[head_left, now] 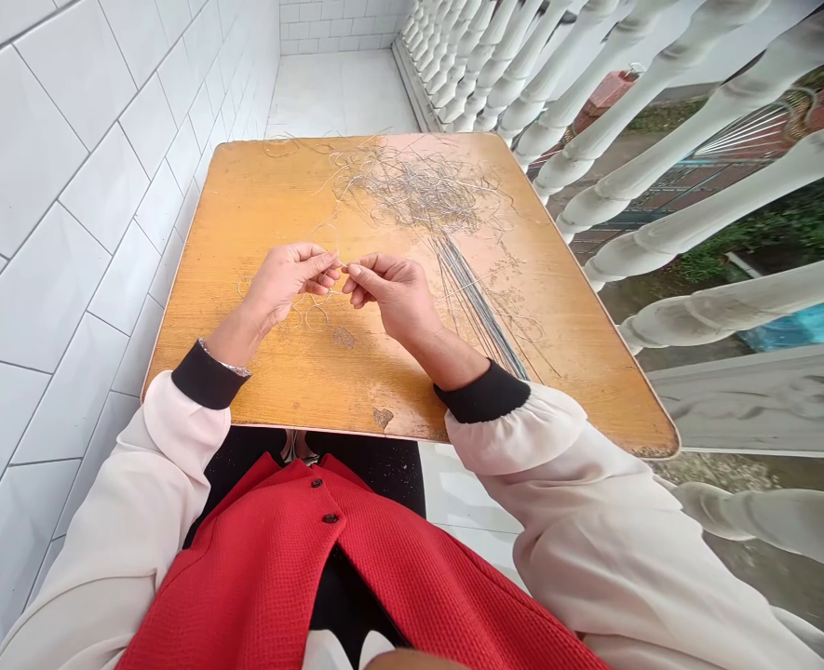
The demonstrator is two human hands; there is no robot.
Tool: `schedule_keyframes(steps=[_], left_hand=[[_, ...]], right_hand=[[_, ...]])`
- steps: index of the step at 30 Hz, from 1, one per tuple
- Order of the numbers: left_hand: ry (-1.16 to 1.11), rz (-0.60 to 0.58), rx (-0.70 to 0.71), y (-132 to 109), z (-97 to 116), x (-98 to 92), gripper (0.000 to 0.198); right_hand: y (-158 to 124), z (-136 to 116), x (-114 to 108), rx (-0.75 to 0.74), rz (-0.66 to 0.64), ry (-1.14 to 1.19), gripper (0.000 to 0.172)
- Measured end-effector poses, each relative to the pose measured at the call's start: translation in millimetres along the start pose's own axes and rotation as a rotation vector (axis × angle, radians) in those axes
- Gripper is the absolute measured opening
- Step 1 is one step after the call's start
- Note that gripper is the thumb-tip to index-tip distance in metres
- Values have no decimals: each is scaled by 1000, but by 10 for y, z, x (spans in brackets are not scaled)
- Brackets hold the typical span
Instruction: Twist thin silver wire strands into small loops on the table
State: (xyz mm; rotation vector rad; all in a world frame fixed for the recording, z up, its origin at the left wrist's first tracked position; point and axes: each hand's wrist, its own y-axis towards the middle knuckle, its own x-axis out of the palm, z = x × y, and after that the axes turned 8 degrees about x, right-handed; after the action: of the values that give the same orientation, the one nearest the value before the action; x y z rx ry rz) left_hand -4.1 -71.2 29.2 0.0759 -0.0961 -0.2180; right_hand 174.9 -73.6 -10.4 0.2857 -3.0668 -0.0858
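Above the wooden table, my left hand [287, 281] and my right hand [398, 290] come close together, fingertips almost touching. Both pinch a thin pale wire [341, 264] between thumb and forefinger. Fine loops of wire [316, 318] show beneath my left hand; whether they join the held piece I cannot tell. Past my right hand lies a bundle of straight, dark wires [478, 296], partly hidden by my right wrist. At its far end it runs into a loose tangle of curly wire [429, 186].
The table [258, 200] has rounded corners and worn patches. A white tiled wall [69, 223] stands close on the left. White balusters [635, 186] line the right side. Stray wire ends reach the table's far edge.
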Motion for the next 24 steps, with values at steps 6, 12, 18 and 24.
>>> schedule_keyframes(steps=[6, 12, 18, 24], left_hand=[[-61, -14, -39, -18, 31, 11, 28], [-36, 70, -33, 15, -24, 6, 30], [82, 290, 94, 34, -55, 81, 27], [134, 300, 118, 18, -116, 197, 28]], right_hand=[[-3, -11, -7, -33, -16, -20, 38], [-26, 5, 30, 36, -25, 6, 45], [-82, -1, 94, 111, -121, 22, 55], [-67, 64, 140, 102, -29, -11, 34]])
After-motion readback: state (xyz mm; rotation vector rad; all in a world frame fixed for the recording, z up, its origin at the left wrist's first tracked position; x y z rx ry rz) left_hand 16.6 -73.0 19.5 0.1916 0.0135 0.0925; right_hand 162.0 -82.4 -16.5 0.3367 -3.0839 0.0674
